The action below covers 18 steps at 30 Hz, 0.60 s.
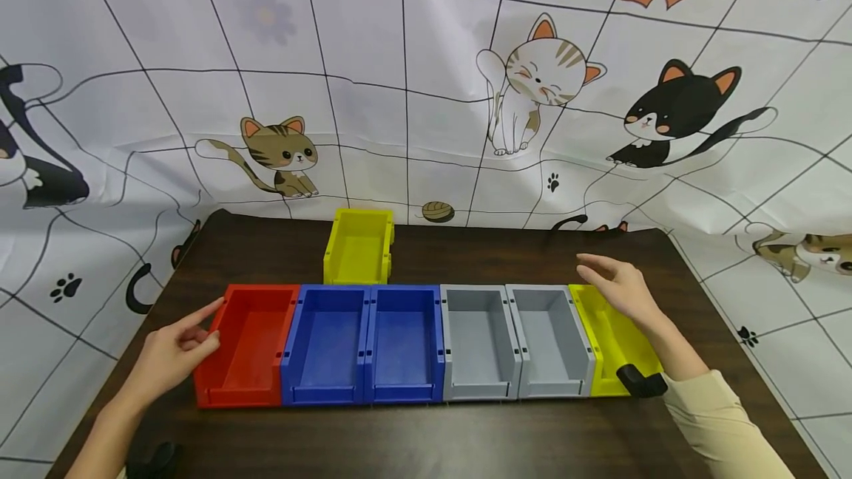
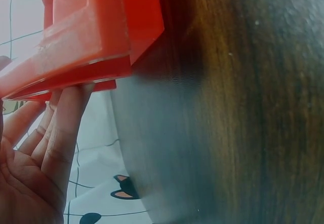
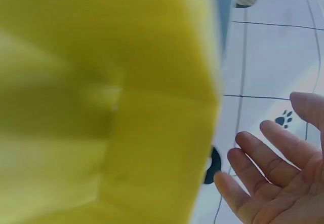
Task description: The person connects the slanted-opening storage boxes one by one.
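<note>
A row of open-fronted plastic bins stands on the dark wooden table. At its left end is a red bin (image 1: 249, 342), and my left hand (image 1: 166, 357) touches its outer left wall with fairly straight fingers. In the left wrist view those fingers (image 2: 68, 117) press against the red plastic. My right hand (image 1: 622, 290) hovers over the back of a yellow bin (image 1: 619, 346) at the right end, fingers spread loosely and holding nothing. The right wrist view shows its open palm (image 3: 288, 183) beside the blurred yellow wall.
Between the end bins stand two blue bins (image 1: 333, 350) and two grey bins (image 1: 479, 346), side by side. Behind the left blue bin sits another yellow bin (image 1: 359, 246). A white cat-patterned cloth (image 1: 373, 109) hangs along the back of the table (image 1: 413, 442).
</note>
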{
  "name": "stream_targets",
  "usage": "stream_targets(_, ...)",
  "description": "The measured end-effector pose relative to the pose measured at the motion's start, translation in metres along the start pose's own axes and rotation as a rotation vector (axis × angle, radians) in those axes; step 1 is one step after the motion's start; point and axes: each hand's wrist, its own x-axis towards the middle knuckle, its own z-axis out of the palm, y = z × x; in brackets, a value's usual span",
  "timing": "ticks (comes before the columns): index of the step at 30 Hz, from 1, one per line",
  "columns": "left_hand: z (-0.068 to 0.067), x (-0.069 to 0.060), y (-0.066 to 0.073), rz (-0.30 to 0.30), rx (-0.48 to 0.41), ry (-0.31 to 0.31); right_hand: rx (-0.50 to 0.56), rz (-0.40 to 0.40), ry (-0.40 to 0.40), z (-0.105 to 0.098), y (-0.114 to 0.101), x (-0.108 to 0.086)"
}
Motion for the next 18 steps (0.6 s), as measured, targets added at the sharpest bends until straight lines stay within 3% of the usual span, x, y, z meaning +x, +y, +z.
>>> stream_targets(8, 0.0, 0.0, 0.001, -0.004, 0.008, 0.0, 0.181, 0.094, -0.032, 0.0, -0.026, 0.032)
stream_targets(18, -0.001, 0.0, 0.0, -0.011, 0.004, -0.005, 0.302, 0.097, -0.068, 0.018, -0.057, 0.073)
